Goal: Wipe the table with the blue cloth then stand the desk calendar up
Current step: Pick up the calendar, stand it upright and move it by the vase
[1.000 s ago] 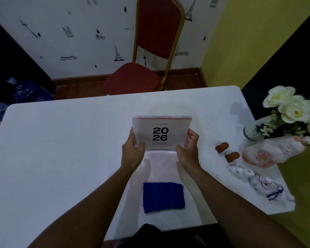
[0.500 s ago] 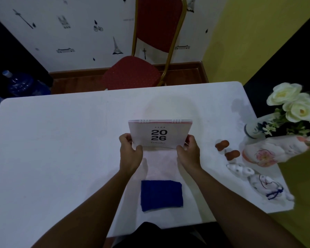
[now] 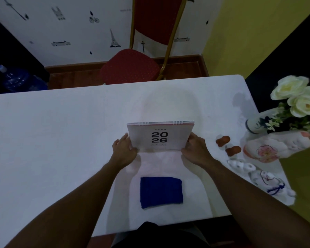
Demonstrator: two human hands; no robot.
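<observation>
The desk calendar (image 3: 159, 136), white with "2026" in black and a spiral top edge, stands upright on the white table (image 3: 52, 140) near its middle. My left hand (image 3: 124, 151) holds its lower left corner, fingers against the edge. On the other side, my right hand (image 3: 195, 149) grips the lower right corner. The blue cloth (image 3: 161, 192) lies folded flat on the table close to me, below both hands and touched by neither.
At the table's right edge stand a vase of white flowers (image 3: 297, 101), a white-and-pink ceramic figure (image 3: 276, 145), two small brown items (image 3: 228, 145) and a small white figurine (image 3: 261, 178). A red chair (image 3: 131, 67) sits beyond the far edge; a blue water bottle (image 3: 16, 79) far left.
Both hands have lowered the calendar toward the table and slid down to its bottom corners; it now rests on its base. The cloth has not moved.
</observation>
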